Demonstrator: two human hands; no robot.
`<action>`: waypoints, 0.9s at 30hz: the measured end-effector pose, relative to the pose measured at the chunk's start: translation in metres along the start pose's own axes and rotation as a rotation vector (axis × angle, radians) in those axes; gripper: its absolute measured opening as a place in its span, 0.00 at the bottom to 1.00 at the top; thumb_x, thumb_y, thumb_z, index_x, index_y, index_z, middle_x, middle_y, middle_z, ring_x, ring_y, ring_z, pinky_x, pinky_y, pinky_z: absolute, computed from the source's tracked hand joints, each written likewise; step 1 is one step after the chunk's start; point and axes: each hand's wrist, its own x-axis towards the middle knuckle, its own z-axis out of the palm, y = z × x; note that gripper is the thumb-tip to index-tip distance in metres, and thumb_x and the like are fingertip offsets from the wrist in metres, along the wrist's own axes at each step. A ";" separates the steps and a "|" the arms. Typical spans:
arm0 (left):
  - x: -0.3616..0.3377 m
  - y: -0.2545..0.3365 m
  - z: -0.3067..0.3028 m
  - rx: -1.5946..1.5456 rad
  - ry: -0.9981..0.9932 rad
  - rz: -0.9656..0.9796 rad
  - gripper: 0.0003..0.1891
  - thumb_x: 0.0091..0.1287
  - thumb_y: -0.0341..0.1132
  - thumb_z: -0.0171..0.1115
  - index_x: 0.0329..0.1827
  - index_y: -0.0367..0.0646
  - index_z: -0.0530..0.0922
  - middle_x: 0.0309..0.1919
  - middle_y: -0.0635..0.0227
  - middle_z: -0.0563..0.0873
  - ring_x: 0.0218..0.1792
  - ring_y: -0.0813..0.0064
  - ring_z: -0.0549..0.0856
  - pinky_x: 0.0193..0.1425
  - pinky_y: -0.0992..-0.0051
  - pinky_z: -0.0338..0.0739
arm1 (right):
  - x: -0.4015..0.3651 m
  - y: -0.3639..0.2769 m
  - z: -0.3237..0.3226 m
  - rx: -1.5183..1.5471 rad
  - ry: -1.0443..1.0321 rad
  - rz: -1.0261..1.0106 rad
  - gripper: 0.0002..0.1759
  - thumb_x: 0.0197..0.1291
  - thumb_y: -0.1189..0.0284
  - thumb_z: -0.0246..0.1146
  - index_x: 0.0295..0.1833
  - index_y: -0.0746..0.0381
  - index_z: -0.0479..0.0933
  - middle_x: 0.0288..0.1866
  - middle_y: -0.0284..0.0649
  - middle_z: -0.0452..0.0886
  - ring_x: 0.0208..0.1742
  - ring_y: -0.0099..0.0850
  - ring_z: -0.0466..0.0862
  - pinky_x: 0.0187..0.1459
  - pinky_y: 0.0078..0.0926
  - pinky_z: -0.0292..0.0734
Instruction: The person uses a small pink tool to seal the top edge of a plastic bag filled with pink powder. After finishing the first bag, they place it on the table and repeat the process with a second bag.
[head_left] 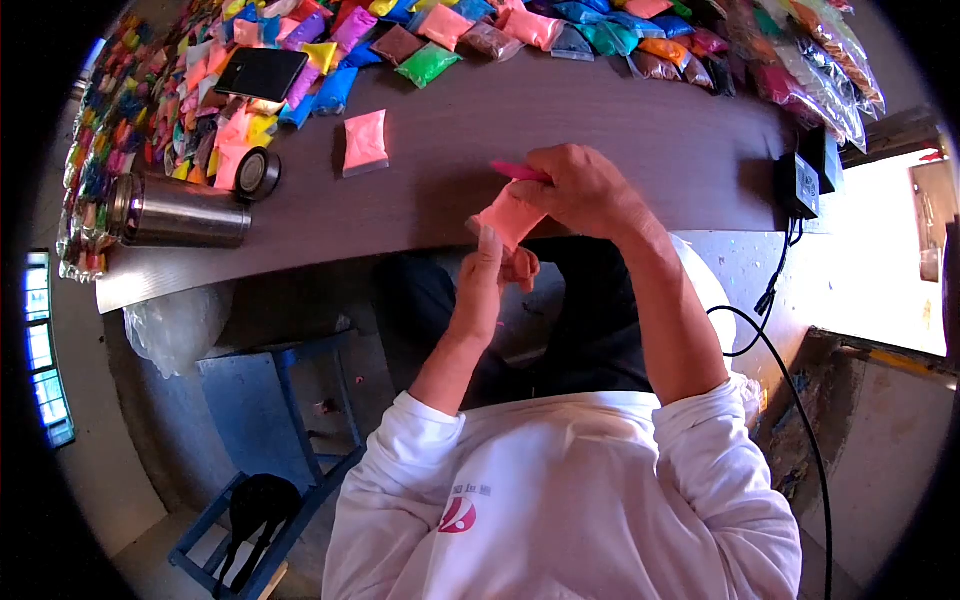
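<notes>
Between my two hands, over the table's near edge, is a small salmon-pink packet (511, 214). My left hand (488, 282) pinches its lower end, with the thumb on top. At its upper right end my right hand (585, 190) is closed, its fingertips partly hidden behind the knuckles. A magenta stick-like thing (520, 172) also pokes out of the right fist to the left; its kind I cannot make out. Another salmon-pink packet (366, 142), with a clear edge, lies flat on the table to the left of my hands.
Colourful packets (428, 66) pile up along the table's (440, 120) back and left. A black phone (262, 73) rests on them. A steel flask (185, 211) lies near its lid (257, 174). A black adapter (799, 186) with cables sits right; a blue chair (262, 400) stands lower left.
</notes>
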 end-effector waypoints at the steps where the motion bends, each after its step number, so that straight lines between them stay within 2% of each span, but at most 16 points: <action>1: 0.001 -0.003 0.000 0.070 -0.013 0.056 0.33 0.69 0.69 0.40 0.24 0.47 0.72 0.22 0.68 0.77 0.27 0.77 0.78 0.35 0.76 0.73 | 0.000 0.003 0.004 0.039 0.039 -0.036 0.15 0.62 0.61 0.65 0.43 0.63 0.83 0.34 0.45 0.85 0.34 0.40 0.85 0.35 0.35 0.78; 3: 0.003 -0.006 -0.001 0.138 -0.028 0.112 0.34 0.69 0.69 0.40 0.22 0.47 0.72 0.22 0.68 0.78 0.26 0.77 0.78 0.35 0.76 0.72 | -0.002 0.004 0.008 0.076 0.079 -0.070 0.16 0.62 0.61 0.63 0.45 0.62 0.81 0.33 0.47 0.85 0.35 0.44 0.85 0.36 0.38 0.78; 5: 0.005 -0.009 -0.002 0.252 0.018 0.161 0.35 0.69 0.68 0.40 0.18 0.46 0.71 0.21 0.67 0.79 0.24 0.78 0.77 0.34 0.77 0.72 | -0.010 0.000 0.011 0.266 0.283 -0.011 0.14 0.63 0.62 0.62 0.42 0.63 0.78 0.32 0.49 0.83 0.32 0.44 0.85 0.33 0.38 0.78; 8: 0.007 -0.010 0.001 0.227 0.041 0.208 0.35 0.70 0.67 0.41 0.18 0.45 0.71 0.19 0.68 0.78 0.21 0.79 0.76 0.30 0.78 0.71 | -0.025 0.005 0.011 0.248 0.386 0.039 0.12 0.65 0.63 0.61 0.38 0.62 0.74 0.29 0.49 0.82 0.29 0.45 0.84 0.31 0.38 0.77; 11: 0.009 -0.017 0.001 0.207 0.048 0.220 0.33 0.72 0.64 0.43 0.19 0.46 0.71 0.18 0.69 0.77 0.20 0.80 0.75 0.26 0.80 0.69 | -0.043 -0.001 0.025 0.106 0.345 0.035 0.11 0.64 0.65 0.63 0.36 0.62 0.73 0.26 0.45 0.81 0.27 0.39 0.84 0.29 0.32 0.77; 14: 0.006 -0.015 0.006 0.271 0.091 0.248 0.30 0.74 0.60 0.42 0.20 0.47 0.72 0.16 0.71 0.75 0.18 0.83 0.75 0.23 0.82 0.67 | -0.049 -0.017 0.037 -0.039 0.337 -0.032 0.12 0.63 0.65 0.64 0.35 0.61 0.73 0.25 0.45 0.81 0.24 0.41 0.84 0.26 0.32 0.77; 17: 0.008 -0.018 0.009 0.296 0.146 0.283 0.31 0.76 0.56 0.42 0.17 0.47 0.76 0.12 0.72 0.76 0.15 0.84 0.77 0.20 0.84 0.64 | -0.043 -0.024 0.030 -0.073 0.328 0.020 0.13 0.60 0.64 0.65 0.31 0.61 0.74 0.23 0.44 0.82 0.23 0.40 0.84 0.25 0.33 0.77; 22: 0.008 -0.012 0.009 0.376 0.157 0.266 0.31 0.75 0.57 0.42 0.18 0.48 0.75 0.12 0.71 0.75 0.14 0.85 0.76 0.19 0.85 0.67 | -0.029 -0.018 0.024 -0.142 0.344 0.065 0.13 0.58 0.64 0.67 0.29 0.61 0.77 0.23 0.44 0.82 0.23 0.39 0.83 0.25 0.34 0.76; 27: 0.007 -0.006 0.013 0.416 0.178 0.234 0.32 0.74 0.59 0.43 0.15 0.48 0.72 0.11 0.71 0.75 0.15 0.85 0.76 0.19 0.86 0.68 | -0.025 -0.014 0.019 0.008 0.325 0.123 0.12 0.56 0.65 0.68 0.29 0.61 0.79 0.25 0.43 0.83 0.26 0.40 0.84 0.28 0.35 0.76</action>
